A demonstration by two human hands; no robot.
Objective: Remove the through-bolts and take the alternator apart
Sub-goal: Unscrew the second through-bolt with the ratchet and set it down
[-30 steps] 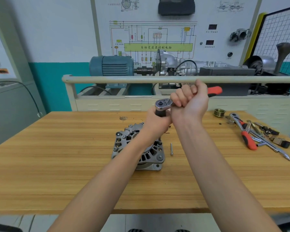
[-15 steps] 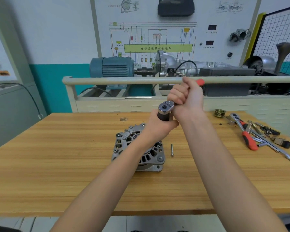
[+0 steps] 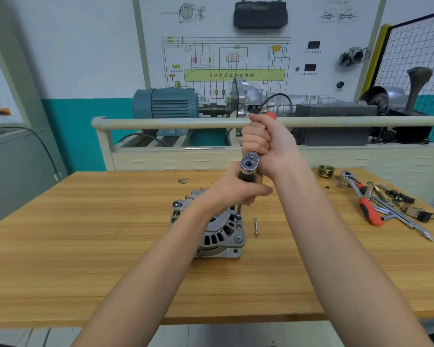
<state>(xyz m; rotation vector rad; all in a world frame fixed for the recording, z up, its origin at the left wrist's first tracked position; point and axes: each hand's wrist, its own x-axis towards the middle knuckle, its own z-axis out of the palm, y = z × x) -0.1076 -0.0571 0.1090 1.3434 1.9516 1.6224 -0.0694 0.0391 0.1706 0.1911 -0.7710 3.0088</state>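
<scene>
A grey alternator [image 3: 217, 234] lies flat on the wooden bench [image 3: 85, 246], partly hidden by my left forearm. A ratchet wrench [image 3: 249, 163] stands over its right rim, with a thin extension and socket [image 3: 238, 213] reaching down onto a through-bolt. My left hand [image 3: 238, 190] is closed around the black extension just under the ratchet head. My right hand [image 3: 266, 144] grips the red handle, which points away from me; only its red tip shows. One loose bolt [image 3: 256, 226] lies on the bench just right of the alternator.
At the right end of the bench lie a second red-handled ratchet [image 3: 361, 196], several sockets and small parts, and a brass pulley [image 3: 325, 170]. Behind the bench runs a beige rail [image 3: 161, 122] with a motor and gearbox rig.
My right hand has swung the ratchet handle anticlockwise, from pointing right to pointing away from me. My left hand has stayed on the extension.
</scene>
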